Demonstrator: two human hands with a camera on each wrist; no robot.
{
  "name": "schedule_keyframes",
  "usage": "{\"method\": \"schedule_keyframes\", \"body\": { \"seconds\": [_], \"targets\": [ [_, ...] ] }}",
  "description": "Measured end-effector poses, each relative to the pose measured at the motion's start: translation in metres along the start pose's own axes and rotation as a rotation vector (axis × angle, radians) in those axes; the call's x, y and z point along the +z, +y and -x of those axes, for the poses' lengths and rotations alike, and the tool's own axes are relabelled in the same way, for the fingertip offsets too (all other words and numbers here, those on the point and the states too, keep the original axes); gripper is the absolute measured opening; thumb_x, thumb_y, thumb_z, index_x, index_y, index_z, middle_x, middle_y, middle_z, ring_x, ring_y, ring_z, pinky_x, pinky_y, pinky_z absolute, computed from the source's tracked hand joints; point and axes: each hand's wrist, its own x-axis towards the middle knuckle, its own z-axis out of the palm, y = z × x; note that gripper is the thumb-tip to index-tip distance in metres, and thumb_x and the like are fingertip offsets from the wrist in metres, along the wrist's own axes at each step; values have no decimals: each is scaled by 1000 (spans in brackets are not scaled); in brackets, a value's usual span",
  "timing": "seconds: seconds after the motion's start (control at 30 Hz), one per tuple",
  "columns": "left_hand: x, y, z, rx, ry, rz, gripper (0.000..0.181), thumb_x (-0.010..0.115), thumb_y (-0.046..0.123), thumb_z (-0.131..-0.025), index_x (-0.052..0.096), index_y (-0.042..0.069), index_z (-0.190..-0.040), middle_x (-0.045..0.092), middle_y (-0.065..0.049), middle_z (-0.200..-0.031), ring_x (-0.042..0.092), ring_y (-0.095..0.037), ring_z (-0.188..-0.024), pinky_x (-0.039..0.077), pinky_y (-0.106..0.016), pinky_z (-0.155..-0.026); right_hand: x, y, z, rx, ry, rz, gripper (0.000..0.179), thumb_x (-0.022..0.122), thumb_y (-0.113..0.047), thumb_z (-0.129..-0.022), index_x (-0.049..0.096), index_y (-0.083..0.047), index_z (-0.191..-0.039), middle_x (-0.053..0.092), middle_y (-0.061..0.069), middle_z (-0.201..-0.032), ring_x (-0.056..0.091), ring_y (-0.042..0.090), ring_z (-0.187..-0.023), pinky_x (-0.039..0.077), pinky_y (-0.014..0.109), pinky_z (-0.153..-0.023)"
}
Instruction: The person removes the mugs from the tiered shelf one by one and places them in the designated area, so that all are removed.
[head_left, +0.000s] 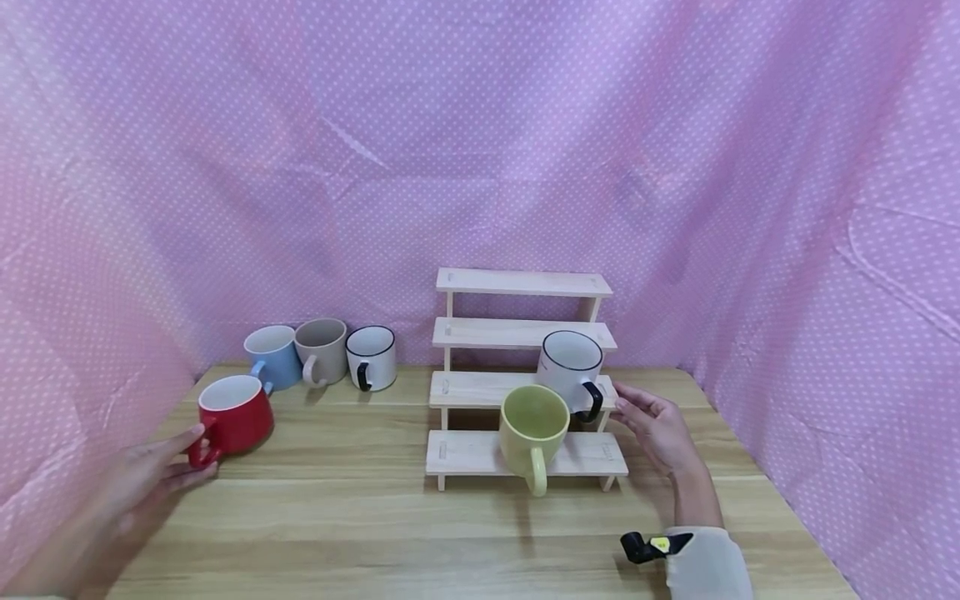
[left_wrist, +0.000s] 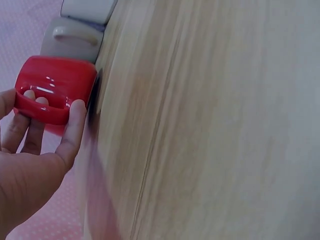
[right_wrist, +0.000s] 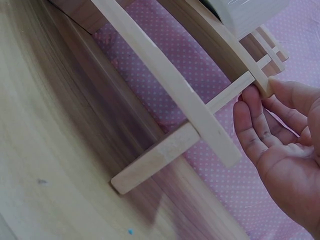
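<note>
Your left hand (head_left: 144,473) has its fingers curled around the red mug (head_left: 243,425)'s handle; your right hand (head_left: 660,433) pinches the wooden tiered rack (head_left: 480,389)'s second-lowest board.

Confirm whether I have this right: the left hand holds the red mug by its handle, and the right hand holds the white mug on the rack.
Not quite: the right hand holds the end of the rack's second-lowest shelf, not the white mug. The right wrist view shows it. The left hand does hold the red mug by its handle.
</note>
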Motion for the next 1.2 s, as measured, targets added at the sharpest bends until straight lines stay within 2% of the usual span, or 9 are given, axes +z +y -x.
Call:
{"method": "schedule_keyframes", "body": {
  "seconds": [0.2, 0.4, 0.5, 0.7, 0.83, 1.0, 1.1, 1.2],
  "targets": [
    [-6, 4, -4, 25, -48, -5, 25, 57, 8, -106, 81, 10, -100, 75, -8, -93, 76, -26, -88, 61, -46, -84, 0, -1, -1, 2, -3, 0, 51, 59, 0, -102, 34, 24, -141, 71, 0, -123, 69, 12, -108, 56, 33, -98],
    [-12, 4, -6, 78, -138, -31, 29, 52, 6, -107, 80, 7, -104, 75, -9, -94, 75, -26, -91, 61, -46, -85, 1, -2, -2, -2, -5, -4, 50, 58, 1, -103, 34, 24, -140, 70, 3, -124, 69, 12, -107, 56, 31, -97],
    [-14, 3, -7, 86, -158, -29, 29, 50, 5, -108, 79, 5, -104, 75, -9, -95, 75, -27, -93, 60, -46, -86, 1, -3, -1, 1, -3, -3, 50, 58, 1, -103, 34, 24, -140, 70, 1, -123, 69, 12, -107, 56, 31, -97],
    [-18, 4, -9, 59, -143, -65, 27, 52, 8, -108, 79, 5, -102, 75, -7, -98, 75, -24, -94, 60, -43, -87, -1, -2, 0, 9, 10, 0, 50, 59, 0, -102, 36, 23, -140, 71, 0, -122, 69, 13, -106, 55, 34, -100],
    [-20, 5, -10, 31, -123, -62, 27, 52, 9, -108, 79, 6, -102, 76, -8, -100, 75, -24, -95, 60, -44, -88, -2, -2, 1, 4, 12, -5, 50, 59, 1, -102, 36, 23, -140, 71, 0, -122, 69, 13, -106, 56, 32, -98],
    [-19, 8, -10, 1, -60, -186, 22, 56, 10, -106, 78, 10, -101, 73, -4, -101, 75, -23, -93, 60, -44, -87, -1, -2, 1, -1, 7, -13, 51, 60, 0, -102, 35, 24, -140, 71, -1, -122, 68, 11, -107, 57, 29, -95],
    [-20, 10, -11, 0, -56, -255, 22, 56, 10, -106, 77, 13, -100, 71, -1, -102, 75, -22, -92, 61, -43, -86, 0, -2, 2, -2, 6, -16, 52, 60, 0, -102, 34, 25, -140, 71, 0, -122, 68, 10, -107, 57, 28, -94],
    [-23, 12, -11, -5, -65, -283, 25, 55, 10, -107, 78, 15, -99, 73, 0, -101, 75, -21, -92, 61, -43, -85, 0, -2, 2, -1, 2, -13, 53, 61, 0, -101, 34, 25, -140, 70, 0, -122, 68, 10, -107, 57, 28, -94]
  ]
}}
